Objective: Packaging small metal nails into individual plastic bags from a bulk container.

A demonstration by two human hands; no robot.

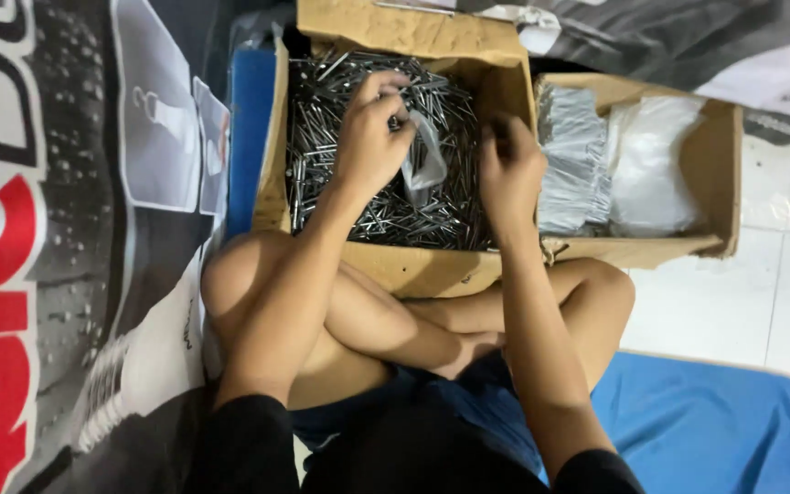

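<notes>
Both hands over nail box (272, 197), upper centre: left hand (372, 137) pinches clear plastic bag (424, 160); right hand (509, 169) just beside, grip unclear.

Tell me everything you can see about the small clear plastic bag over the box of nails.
The small clear plastic bag is thin, see-through film, crumpled and hanging limp. It sits above the heap of grey metal nails inside the open cardboard box. The left hand pinches its upper edge; the right hand is beside it, contact unclear. Whether it holds anything cannot be told.
</notes>
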